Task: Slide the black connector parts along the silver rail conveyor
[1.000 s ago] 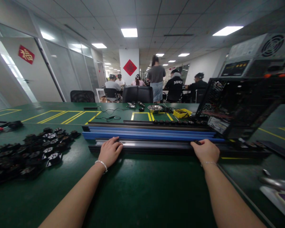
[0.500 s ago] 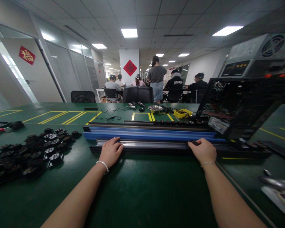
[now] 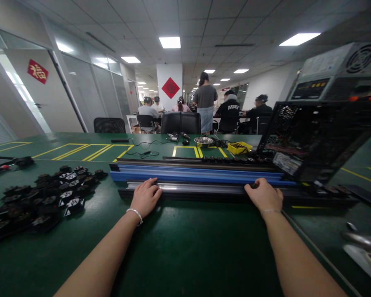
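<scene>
A long dark rail with a shiny clear top strip (image 3: 204, 188) lies across the green table in front of me. My left hand (image 3: 146, 195) is closed over its left part, fingers over the top and thumb along the near side. At the rail's right part, my right hand (image 3: 265, 197) is closed, thumb and fingers curled round a small dark part that they largely hide. Just behind lies a blue rail (image 3: 191, 175), with a further dark rail (image 3: 185, 165) beyond it. Many black socket-like modules (image 3: 72, 204) are heaped left of the rails.
An open computer case (image 3: 299, 140) stands at right behind the rails. A metal bowl (image 3: 203, 142), a yellow tray (image 3: 239, 147) and cables (image 3: 148, 154) lie at the back. A metal-and-white object (image 3: 363, 247) sits at the right edge. Several people sit or stand beyond the table.
The view has shifted slightly. My right hand's fingers have curled a little differently round the dark part; my left hand stays in place on the rail.
</scene>
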`<state>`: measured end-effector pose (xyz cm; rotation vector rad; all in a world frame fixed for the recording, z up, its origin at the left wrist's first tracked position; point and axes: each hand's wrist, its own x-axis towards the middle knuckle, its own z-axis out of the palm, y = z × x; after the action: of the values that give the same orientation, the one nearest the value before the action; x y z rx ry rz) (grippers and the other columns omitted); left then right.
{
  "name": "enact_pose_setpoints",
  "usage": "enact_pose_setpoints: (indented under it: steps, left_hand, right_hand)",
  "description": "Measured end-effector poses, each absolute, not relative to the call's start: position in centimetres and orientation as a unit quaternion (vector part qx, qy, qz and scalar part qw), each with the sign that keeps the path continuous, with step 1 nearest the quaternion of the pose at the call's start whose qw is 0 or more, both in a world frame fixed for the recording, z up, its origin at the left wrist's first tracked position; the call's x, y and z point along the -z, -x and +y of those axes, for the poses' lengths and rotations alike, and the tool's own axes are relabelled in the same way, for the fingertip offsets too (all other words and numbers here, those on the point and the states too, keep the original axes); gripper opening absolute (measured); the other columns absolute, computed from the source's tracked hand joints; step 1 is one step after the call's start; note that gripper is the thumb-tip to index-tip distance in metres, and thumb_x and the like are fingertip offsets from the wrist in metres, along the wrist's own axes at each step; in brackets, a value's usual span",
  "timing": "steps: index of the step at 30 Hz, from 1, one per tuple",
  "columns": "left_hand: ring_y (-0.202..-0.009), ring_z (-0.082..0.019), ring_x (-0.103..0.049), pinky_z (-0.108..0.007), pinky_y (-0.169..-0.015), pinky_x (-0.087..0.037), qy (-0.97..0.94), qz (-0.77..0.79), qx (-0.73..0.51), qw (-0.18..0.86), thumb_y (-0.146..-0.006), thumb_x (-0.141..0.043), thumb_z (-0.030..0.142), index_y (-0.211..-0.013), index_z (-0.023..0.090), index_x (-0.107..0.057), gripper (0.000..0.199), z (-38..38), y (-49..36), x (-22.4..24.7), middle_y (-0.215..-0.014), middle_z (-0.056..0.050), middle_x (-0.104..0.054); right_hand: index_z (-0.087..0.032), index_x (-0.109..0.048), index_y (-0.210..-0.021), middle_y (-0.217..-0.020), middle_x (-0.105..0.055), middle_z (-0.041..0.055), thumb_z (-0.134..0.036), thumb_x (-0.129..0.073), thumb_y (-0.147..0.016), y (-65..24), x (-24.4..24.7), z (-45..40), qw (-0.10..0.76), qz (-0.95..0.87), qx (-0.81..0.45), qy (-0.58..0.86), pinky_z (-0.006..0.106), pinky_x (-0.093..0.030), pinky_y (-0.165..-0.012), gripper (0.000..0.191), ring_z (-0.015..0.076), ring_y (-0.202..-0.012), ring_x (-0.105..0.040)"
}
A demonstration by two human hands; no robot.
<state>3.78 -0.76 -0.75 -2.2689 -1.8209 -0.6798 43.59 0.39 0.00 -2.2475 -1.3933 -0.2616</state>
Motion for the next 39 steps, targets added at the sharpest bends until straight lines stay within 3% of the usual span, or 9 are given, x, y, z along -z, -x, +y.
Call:
enact_pose_setpoints:
  steps: [18, 39]
  left_hand:
    - [-0.118, -0.022, -0.045, -0.042, -0.098, -0.034, 0.756, -0.611, 0.22, 0.083, -0.084, -0.034, 0.042, -0.081, 0.025, -0.065, 0.036, -0.7, -3.8, 0.8, -0.127, -0.003, -0.052]
    - [-0.119, -0.022, -0.043, -0.043, -0.098, -0.034, 0.755, -0.613, 0.217, 0.085, -0.085, -0.032, 0.043, -0.085, 0.025, -0.065, 0.037, -0.7, -3.8, 0.9, -0.127, -0.002, -0.051]
  right_hand:
    - [-0.022, -0.057, -0.078, -0.074, -0.062, 0.0052, -0.048, -0.047, -0.067, -42.4, -0.6, -0.2, 0.25, -0.525, 0.085, 0.809, 0.031, -0.038, -0.062, 0.03, 0.022, -0.069, -0.057]
    - [-0.023, -0.058, -0.078, -0.074, -0.063, 0.0041, -0.052, -0.046, -0.07, -40.9, -1.4, -0.6, 0.216, -0.55, 0.067, 0.804, 0.028, -0.033, -0.054, 0.032, 0.0213, -0.068, -0.058]
